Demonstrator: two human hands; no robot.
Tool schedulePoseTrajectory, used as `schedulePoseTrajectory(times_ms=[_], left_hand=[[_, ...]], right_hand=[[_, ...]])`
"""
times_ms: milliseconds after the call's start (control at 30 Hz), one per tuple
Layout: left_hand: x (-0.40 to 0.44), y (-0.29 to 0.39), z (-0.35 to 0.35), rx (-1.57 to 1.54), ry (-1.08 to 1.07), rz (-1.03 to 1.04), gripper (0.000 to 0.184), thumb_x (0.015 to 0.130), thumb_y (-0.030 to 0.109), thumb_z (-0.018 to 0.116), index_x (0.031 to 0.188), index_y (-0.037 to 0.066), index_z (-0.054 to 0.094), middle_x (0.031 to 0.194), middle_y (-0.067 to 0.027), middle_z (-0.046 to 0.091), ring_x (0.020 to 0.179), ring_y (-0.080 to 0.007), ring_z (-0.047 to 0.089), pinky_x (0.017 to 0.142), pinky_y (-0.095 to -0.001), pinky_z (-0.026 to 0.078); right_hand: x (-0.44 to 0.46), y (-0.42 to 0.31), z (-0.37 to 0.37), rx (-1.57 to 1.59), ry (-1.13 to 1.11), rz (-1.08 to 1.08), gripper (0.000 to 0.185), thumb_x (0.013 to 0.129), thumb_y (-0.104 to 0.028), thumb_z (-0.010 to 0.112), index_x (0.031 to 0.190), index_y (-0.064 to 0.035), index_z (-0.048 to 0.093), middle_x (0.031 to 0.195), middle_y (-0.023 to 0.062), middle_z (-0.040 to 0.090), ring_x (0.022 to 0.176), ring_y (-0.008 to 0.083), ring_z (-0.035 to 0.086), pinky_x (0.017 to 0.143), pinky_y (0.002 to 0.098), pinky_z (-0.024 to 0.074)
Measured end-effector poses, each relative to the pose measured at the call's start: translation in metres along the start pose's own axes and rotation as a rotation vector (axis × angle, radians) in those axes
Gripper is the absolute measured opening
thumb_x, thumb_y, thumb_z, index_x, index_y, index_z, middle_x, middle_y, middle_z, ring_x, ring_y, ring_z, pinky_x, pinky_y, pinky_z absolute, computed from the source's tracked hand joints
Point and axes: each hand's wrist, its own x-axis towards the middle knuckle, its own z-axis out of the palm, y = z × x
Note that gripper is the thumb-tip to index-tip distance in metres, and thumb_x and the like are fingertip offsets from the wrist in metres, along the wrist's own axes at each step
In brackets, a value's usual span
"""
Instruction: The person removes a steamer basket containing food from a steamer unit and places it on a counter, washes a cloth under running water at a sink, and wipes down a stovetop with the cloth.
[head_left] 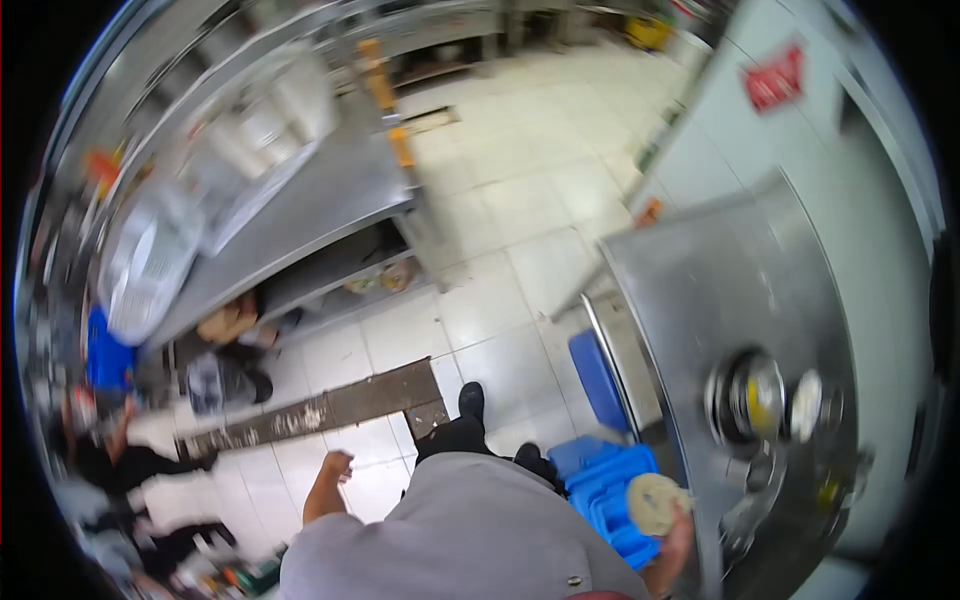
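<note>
A round, pale flatbread (pixel 655 504) is pinched at its lower edge by my right hand (pixel 674 552), beside the steel counter on the right. Blue plastic bins (pixel 612 490) lie below and behind the flatbread. My left hand (pixel 338 466) hangs over the tiled floor at my side, its fingers loosely curled with nothing visible in them. On the right counter (pixel 700 290) stand stacked round metal dishes (pixel 752 395), with a white plate (pixel 806 405) next to them. Blur hides the finer details.
A steel table (pixel 340 190) with clear plastic containers (pixel 150 255) stands to the left. A dark strip in the floor (pixel 330 405) runs across my path. People (pixel 130 460) are at the far left. A yellow bucket (pixel 648 34) stands at the back.
</note>
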Motion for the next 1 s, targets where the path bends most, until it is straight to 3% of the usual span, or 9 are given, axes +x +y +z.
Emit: schedulePoseTrajectory(times_ms=[67, 133, 200, 233, 367, 567, 733, 867, 1000], left_hand=[[0.078, -0.014, 0.015, 0.832, 0.041, 0.674, 0.019, 0.078, 0.025, 0.06, 0.084, 0.008, 0.066, 0.083, -0.0149, 0.066, 0.077, -0.0327, 0.063, 0.068, -0.043, 0.05], [0.099, 0.015, 0.044, 0.749, 0.459, 1.18, 0.021, 0.066, 0.028, 0.064, 0.076, 0.009, 0.066, 0.072, -0.0141, 0.063, 0.072, -0.0315, 0.062, 0.065, -0.0464, 0.048], [0.025, 0.106, 0.054, -0.21, 0.168, 0.71, 0.03, 0.076, 0.031, 0.061, 0.094, 0.007, 0.067, 0.088, -0.0168, 0.066, 0.08, -0.0325, 0.063, 0.072, -0.041, 0.05], [0.0, 0.15, 0.047, -0.175, 0.076, 0.661, 0.035, 0.082, 0.034, 0.056, 0.102, 0.008, 0.066, 0.093, -0.0163, 0.066, 0.081, -0.0304, 0.064, 0.072, -0.0383, 0.051], [-0.043, 0.293, 0.062, -0.803, -0.25, 0.878, 0.035, 0.088, 0.029, 0.052, 0.116, 0.008, 0.056, 0.089, -0.0011, 0.061, 0.075, -0.0101, 0.055, 0.066, -0.0249, 0.046], [-0.153, 0.439, 0.045, -0.799, -0.524, 0.98, 0.065, 0.089, 0.044, 0.053, 0.135, 0.001, 0.035, 0.123, -0.0121, 0.051, 0.106, -0.0208, 0.052, 0.083, -0.0345, 0.045], [-0.161, 0.532, 0.037, -0.24, -0.155, 1.154, 0.054, 0.086, 0.033, 0.06, 0.126, -0.001, 0.048, 0.089, -0.0103, 0.062, 0.076, -0.0158, 0.053, 0.068, -0.0306, 0.044], [-0.175, 0.596, 0.046, -0.613, 0.128, 1.09, 0.033, 0.087, 0.03, 0.055, 0.098, 0.0, 0.063, 0.066, -0.0041, 0.054, 0.061, -0.0114, 0.045, 0.056, -0.0281, 0.04], [-0.215, 0.668, 0.008, -0.894, -0.056, 0.917, 0.036, 0.091, 0.038, 0.052, 0.093, 0.004, 0.065, 0.065, 0.0001, 0.052, 0.058, -0.0084, 0.043, 0.053, -0.0289, 0.039]], right_hand=[[0.034, -0.009, 0.117, 0.088, -0.318, -0.127, 0.036, 0.089, -0.027, 0.057, 0.114, -0.0005, 0.056, 0.097, 0.0113, 0.065, 0.077, 0.0217, 0.066, 0.058, 0.0325, 0.0532], [0.046, -0.032, 0.233, -0.093, -0.437, -0.167, 0.038, 0.091, -0.032, 0.056, 0.113, -0.0008, 0.055, 0.101, 0.0117, 0.063, 0.082, 0.0218, 0.065, 0.056, 0.0326, 0.0521], [0.034, -0.068, 0.327, -0.221, -0.625, -0.161, 0.043, 0.092, -0.038, 0.052, 0.116, -0.0021, 0.05, 0.099, 0.0116, 0.063, 0.079, 0.0214, 0.064, 0.05, 0.0335, 0.0505], [0.048, -0.076, 0.364, -0.251, -0.822, -0.184, 0.045, 0.092, -0.039, 0.05, 0.117, -0.0024, 0.049, 0.099, 0.0116, 0.062, 0.079, 0.0213, 0.064, 0.049, 0.0339, 0.0505], [0.042, -0.134, 0.488, -0.504, -0.96, -0.246, 0.043, 0.095, -0.038, 0.045, 0.116, -0.0014, 0.048, 0.101, 0.0119, 0.062, 0.081, 0.0208, 0.063, 0.05, 0.0311, 0.0506], [0.027, -0.193, 0.602, -0.539, -1.282, -0.367, 0.037, 0.097, -0.032, 0.044, 0.114, -0.0005, 0.05, 0.105, 0.0123, 0.061, 0.09, 0.0208, 0.061, 0.066, 0.0335, 0.0522], [0.091, -0.25, 0.668, -0.496, -1.323, -0.412, 0.035, 0.096, -0.03, 0.046, 0.112, 0.0009, 0.05, 0.102, 0.0117, 0.061, 0.089, 0.0202, 0.061, 0.068, 0.0341, 0.0538], [0.103, -0.322, 0.703, -0.617, -1.366, -0.446, 0.037, 0.096, -0.032, 0.047, 0.109, 0.0023, 0.051, 0.101, 0.0118, 0.06, 0.085, 0.0188, 0.061, 0.062, 0.0325, 0.0539], [0.164, -0.394, 0.746, -0.458, -1.116, -0.444, 0.04, 0.095, -0.034, 0.049, 0.111, 0.0023, 0.049, 0.103, 0.013, 0.058, 0.081, 0.0209, 0.06, 0.058, 0.0322, 0.0522]])
